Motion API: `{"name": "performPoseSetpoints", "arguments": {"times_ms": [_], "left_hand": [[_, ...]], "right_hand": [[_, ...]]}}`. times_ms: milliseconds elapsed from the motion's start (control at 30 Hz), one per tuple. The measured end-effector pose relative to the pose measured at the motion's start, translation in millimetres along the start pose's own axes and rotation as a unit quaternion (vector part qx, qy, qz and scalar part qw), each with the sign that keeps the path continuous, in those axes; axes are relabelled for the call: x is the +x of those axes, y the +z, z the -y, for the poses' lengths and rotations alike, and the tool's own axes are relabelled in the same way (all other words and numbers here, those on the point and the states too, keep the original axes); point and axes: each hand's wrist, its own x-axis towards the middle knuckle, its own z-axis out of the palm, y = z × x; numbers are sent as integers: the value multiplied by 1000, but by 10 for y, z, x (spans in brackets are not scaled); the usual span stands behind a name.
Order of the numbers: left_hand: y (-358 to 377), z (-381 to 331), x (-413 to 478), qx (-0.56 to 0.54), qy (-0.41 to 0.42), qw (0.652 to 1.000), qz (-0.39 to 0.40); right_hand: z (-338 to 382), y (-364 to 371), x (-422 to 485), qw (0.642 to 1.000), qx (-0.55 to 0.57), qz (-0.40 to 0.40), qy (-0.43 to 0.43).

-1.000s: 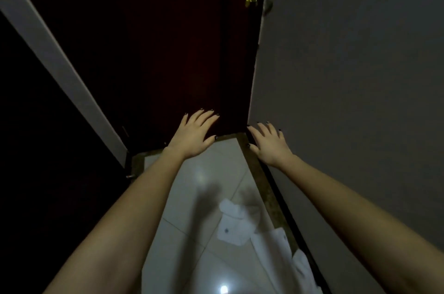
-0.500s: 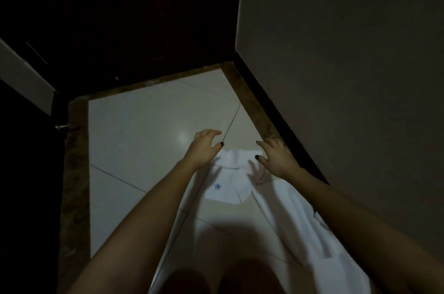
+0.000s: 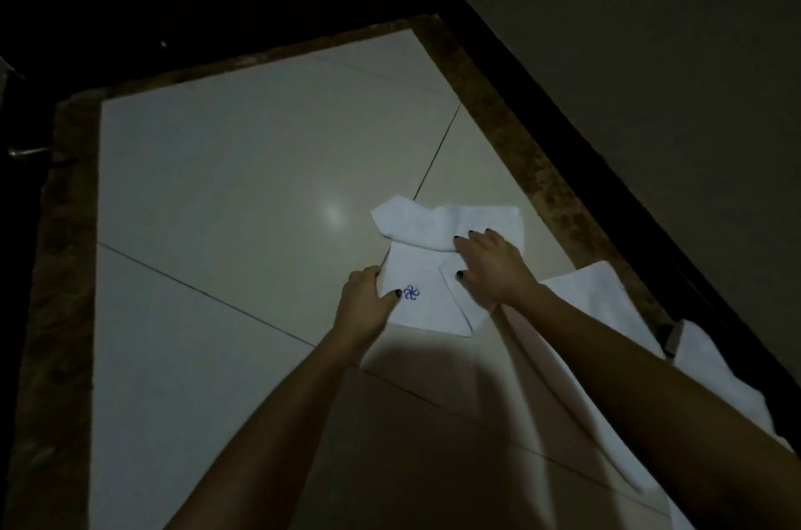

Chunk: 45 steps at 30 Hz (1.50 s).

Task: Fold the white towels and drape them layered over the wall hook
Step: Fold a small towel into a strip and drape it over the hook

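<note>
Dim tiled floor, centre frame: just lowered onto small towel, left hand pinching its edge, right hand spread flat atop. Folding likely starting.

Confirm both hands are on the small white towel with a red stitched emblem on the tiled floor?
Head view: the stitched emblem is blue, not red. Left hand and right hand are on the small white towel on the tiled floor.
</note>
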Motion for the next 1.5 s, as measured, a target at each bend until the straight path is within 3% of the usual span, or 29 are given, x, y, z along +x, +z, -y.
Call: {"name": "performPoseSetpoints", "arguments": {"times_ms": [100, 267, 333, 467, 667, 767, 967, 1067, 1167, 1400, 1500], "left_hand": [[103, 54, 27, -62, -35, 997, -28], [132, 84, -39, 12, -68, 997, 21], [124, 86, -86, -8, -75, 997, 31], [-10, -15, -208, -103, -61, 992, 29], [-325, -385, -222, -97, -23, 994, 42], [-394, -463, -142, -107, -28, 994, 14], [-504, -477, -186, -271, -14, 962, -18], [-761, -701, -216, -339, -31, 939, -52], [-1158, -1039, -250, -364, -47, 928, -68], [-2589, -2138, -875, -509, -15, 855, -98], [-3352, -2659, -1288, -530, 7, 842, -101]], "right_hand": [[16, 146, 64, 999, -47, -4, 20], [124, 245, -48, 994, -87, -61, -4], [149, 275, -112, 995, -84, -54, -11], [168, 284, -282, 998, -59, -10, 11], [48, 203, -442, 998, -8, -10, 62], [-20, 215, -359, 999, 10, -14, 34], [16, 99, -201, 989, 125, -56, 49], [20, -345, -244, 966, 242, -21, 87], [-2, -1061, -412, 943, 323, -19, 72], [338, -3122, -965, 875, 444, -180, 66], [624, -4029, -1176, 846, 475, -231, 70]]}}
